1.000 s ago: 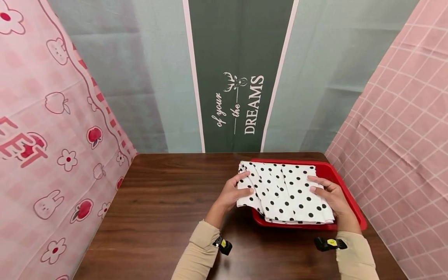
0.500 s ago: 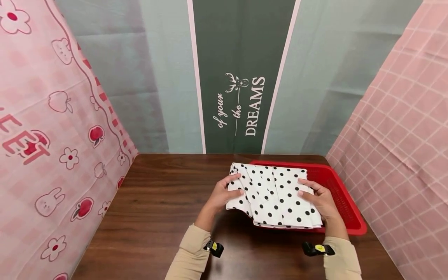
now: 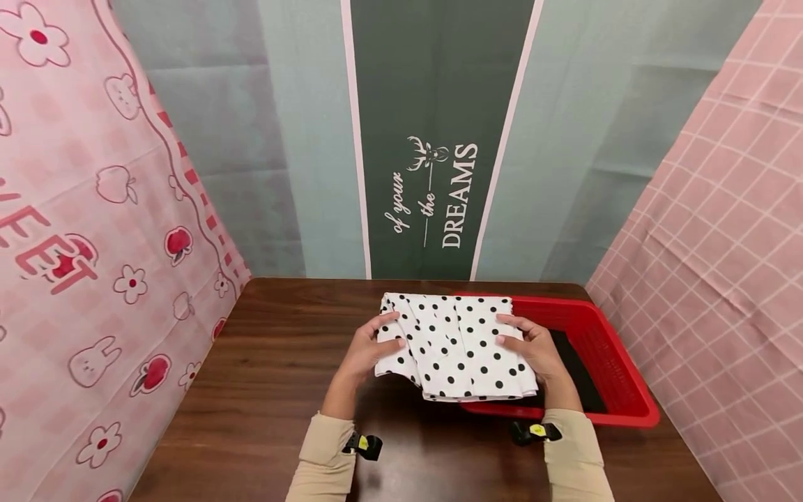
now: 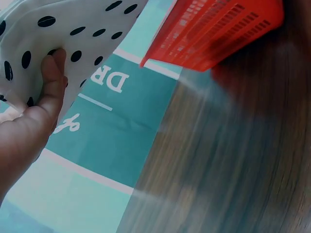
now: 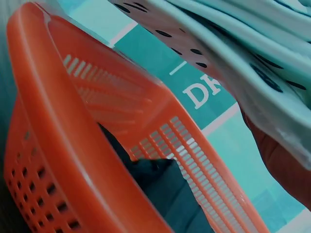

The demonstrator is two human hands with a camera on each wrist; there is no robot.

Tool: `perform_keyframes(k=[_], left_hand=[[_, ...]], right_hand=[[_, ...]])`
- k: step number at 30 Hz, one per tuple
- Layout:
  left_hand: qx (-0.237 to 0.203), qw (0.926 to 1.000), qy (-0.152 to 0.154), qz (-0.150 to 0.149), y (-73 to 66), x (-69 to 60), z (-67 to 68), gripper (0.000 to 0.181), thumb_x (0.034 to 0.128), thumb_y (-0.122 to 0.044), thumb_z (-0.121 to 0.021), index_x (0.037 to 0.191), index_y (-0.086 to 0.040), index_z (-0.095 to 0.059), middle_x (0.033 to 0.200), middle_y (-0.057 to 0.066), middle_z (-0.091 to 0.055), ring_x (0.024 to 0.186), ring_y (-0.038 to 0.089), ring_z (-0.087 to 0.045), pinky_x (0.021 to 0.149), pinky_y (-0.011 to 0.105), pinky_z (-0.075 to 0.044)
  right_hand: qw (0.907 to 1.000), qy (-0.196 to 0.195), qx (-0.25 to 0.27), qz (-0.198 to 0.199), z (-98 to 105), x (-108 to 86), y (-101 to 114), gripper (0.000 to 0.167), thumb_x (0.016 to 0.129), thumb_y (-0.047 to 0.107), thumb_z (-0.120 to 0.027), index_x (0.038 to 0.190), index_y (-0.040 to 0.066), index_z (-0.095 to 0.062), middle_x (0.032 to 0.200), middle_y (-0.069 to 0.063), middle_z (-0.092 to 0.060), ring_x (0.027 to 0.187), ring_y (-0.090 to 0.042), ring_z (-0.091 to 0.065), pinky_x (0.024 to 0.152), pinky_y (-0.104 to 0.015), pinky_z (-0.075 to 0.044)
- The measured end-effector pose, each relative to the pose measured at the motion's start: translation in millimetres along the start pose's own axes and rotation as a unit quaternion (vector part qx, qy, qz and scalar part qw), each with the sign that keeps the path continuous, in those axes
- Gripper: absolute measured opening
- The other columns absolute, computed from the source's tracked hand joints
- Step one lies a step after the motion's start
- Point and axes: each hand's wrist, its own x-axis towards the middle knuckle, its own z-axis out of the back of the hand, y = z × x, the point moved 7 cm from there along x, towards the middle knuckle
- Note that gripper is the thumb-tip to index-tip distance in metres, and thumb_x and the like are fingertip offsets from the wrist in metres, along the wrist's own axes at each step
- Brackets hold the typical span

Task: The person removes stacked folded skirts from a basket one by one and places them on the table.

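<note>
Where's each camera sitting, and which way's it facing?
Head: on the head, facing forward and down at the folded white black-dotted cloth and red plastic basket; left hand, right hand, beige sleeves show.
Left wrist: worn there, facing cloth and basket's outer wall; left hand shows.
Right wrist: worn there, facing basket and dark fabric inside; part of right hand shows.
Both wrist views show cloth, basket and lettered green curtain.

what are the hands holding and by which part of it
A folded white cloth with black dots: the left hand grips its left edge, the right hand its right edge.
</note>
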Motion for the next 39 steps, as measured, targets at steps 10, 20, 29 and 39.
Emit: perform_keyframes(k=[10, 20, 29, 39], left_hand=[[0.019, 0.9997, -0.012, 0.0, -2.2, -7.2, 27.5, 0.056, 0.0807, 0.004, -0.067, 0.132, 0.007, -0.046, 0.141, 0.017, -0.037, 0.133, 0.025, -0.022, 0.096, 0.036, -0.035], [0.016, 0.9988, -0.045, 0.012, 6.7, -7.9, 53.5, 0.061, 0.0786, 0.006, -0.068, 0.134, 0.004, -0.044, 0.144, 0.016, -0.031, 0.13, 0.025, -0.024, 0.085, 0.026, -0.043], [0.023, 0.9975, -0.065, 0.017, 8.9, -8.9, 78.3, 0.06, 0.0801, 0.005, -0.068, 0.135, 0.002, -0.044, 0.146, 0.012, -0.03, 0.135, 0.02, -0.015, 0.1, 0.037, -0.031], [0.041, 0.9946, -0.089, 0.036, 19.1, 0.9, 111.8, 0.06, 0.0813, -0.001, -0.07, 0.136, -0.003, -0.045, 0.148, 0.011, -0.026, 0.137, 0.023, -0.011, 0.105, 0.043, -0.022]], right_hand=[[0.9995, 0.032, 0.002, 0.0, -29, 17.3, -2, 0.048, 0.079, 0.009, -0.074, 0.124, 0.001, -0.058, 0.106, -0.008, -0.062, 0.07, -0.019, -0.064, 0.064, -0.033, -0.054], [0.9967, 0.051, 0.045, -0.044, -58, 37.8, -7, 0.048, 0.08, 0.003, -0.072, 0.125, -0.002, -0.055, 0.102, -0.015, -0.064, 0.071, -0.025, -0.067, 0.064, -0.038, -0.054], [0.9969, 0.066, 0.015, -0.039, -82, 60.5, -6, 0.042, 0.078, 0.003, -0.073, 0.118, 0.002, -0.061, 0.102, -0.012, -0.063, 0.069, -0.022, -0.065, 0.064, -0.035, -0.054], [0.9952, 0.087, -0.024, -0.037, -112, 86.4, -13, 0.039, 0.077, -0.002, -0.071, 0.115, -0.001, -0.062, 0.111, -0.014, -0.058, 0.088, -0.023, -0.056, 0.07, -0.029, -0.05]])
